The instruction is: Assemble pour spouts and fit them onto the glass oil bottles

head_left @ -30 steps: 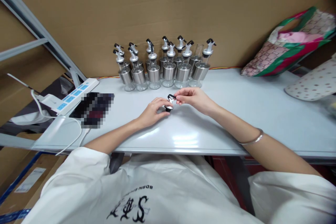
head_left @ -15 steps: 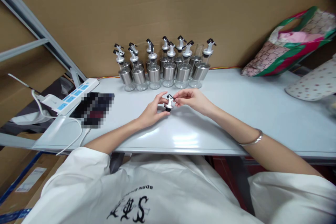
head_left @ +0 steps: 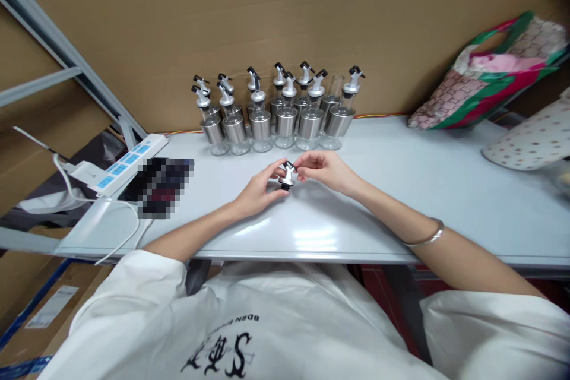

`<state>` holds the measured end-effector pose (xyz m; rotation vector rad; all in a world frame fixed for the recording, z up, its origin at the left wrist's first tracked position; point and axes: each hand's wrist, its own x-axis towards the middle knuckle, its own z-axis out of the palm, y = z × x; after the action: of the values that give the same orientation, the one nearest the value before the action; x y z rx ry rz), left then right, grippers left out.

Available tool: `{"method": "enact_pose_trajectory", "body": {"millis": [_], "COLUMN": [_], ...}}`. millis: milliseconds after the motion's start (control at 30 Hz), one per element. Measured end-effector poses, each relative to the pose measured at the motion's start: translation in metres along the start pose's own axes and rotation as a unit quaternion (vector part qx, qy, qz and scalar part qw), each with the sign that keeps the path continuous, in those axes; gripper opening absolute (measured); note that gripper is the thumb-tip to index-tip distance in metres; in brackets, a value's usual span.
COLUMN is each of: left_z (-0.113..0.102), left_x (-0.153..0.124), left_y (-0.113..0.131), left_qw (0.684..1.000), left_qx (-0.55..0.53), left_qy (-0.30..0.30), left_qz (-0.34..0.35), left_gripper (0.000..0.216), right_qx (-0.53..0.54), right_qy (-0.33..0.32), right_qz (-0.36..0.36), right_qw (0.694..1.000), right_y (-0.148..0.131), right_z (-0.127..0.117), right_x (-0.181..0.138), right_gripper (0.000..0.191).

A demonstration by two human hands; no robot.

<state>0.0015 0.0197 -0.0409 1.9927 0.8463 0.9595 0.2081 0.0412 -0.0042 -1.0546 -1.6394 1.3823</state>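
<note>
Between my hands, just above the table, is a silver bottle pourer with a black flip lever on top and a black stopper below. My left hand grips it from the left, thumb low near the stopper and fingers behind the body. The fingertips of my right hand are pinched at the tip of the black lever. Beyond them stand several glass bottles with steel sleeves, such as this front bottle. Most carry the same kind of pourer; one bottle at the back right shows a bare glass neck.
A white power strip and a dark phone-like device, partly pixelated, lie at the left with a white cable. At the right are a patterned bag and a dotted white container. Cardboard backs the table.
My left index finger has moved down against the top of the pourer's black lever. My right hand stays almost where it was, and the view has shifted very slightly.
</note>
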Motion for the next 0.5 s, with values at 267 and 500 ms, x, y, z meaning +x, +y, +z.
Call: {"method": "enact_pose_trajectory", "body": {"millis": [267,500], "left_z": [0.0,0.0], "left_x": [-0.0005,-0.0006], "left_y": [0.0,0.0009], "left_qw": [1.0,1.0], "left_qx": [0.022,0.026], "left_qy": [0.002,0.003], "left_qz": [0.003,0.0], "left_gripper": [0.07,0.069], "right_qx": [0.002,0.0], "right_qy": [-0.004,-0.01], "right_qz": [0.003,0.0], "right_qw": [1.0,1.0], "right_y": [-0.0003,-0.0003], "right_z": [-0.0001,-0.0008], "right_x": [0.0002,-0.0001], "right_gripper": [0.025,0.027]}}
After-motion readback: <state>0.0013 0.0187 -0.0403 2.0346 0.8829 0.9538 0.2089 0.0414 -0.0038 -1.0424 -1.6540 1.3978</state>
